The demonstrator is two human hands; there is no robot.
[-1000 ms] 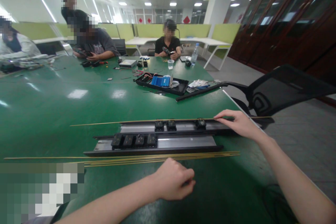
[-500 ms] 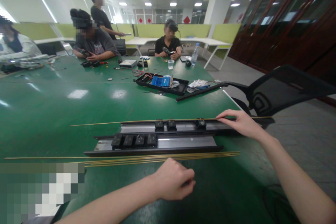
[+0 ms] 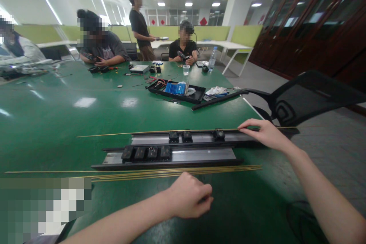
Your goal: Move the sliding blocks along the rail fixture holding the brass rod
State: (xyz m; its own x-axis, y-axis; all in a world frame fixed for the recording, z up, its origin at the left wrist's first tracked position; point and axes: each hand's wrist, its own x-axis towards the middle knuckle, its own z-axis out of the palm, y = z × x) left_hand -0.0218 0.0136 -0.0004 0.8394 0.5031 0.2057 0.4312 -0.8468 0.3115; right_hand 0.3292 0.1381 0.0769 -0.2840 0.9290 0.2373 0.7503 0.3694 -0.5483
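My right hand (image 3: 261, 132) pinches a long thin brass-coloured rod (image 3: 114, 134) that runs along the far edge of the farther metal rail (image 3: 200, 138). Three black blocks sit in that rail, one of them a black block (image 3: 219, 135) nearest my right hand. Closer to me lies a second rail (image 3: 203, 154) with several black blocks (image 3: 145, 154) side by side at its left. In front of it several more thin brass-coloured rods (image 3: 137, 175) rest on the table. My left hand (image 3: 191, 195) is curled closed just nearer than these rods; whatever its fingers may hold is hidden.
A black tray (image 3: 197, 94) with a blue finned part stands on the green table (image 3: 57, 118), white gloves (image 3: 216, 93) beside it. A bottle (image 3: 212, 59) and cup (image 3: 186, 69) are farther back. A black chair (image 3: 314, 91) borders the right edge. Several people are beyond.
My right hand has slid slightly to the right along the rod. My left hand stays put. In the background, a standing person has moved right.
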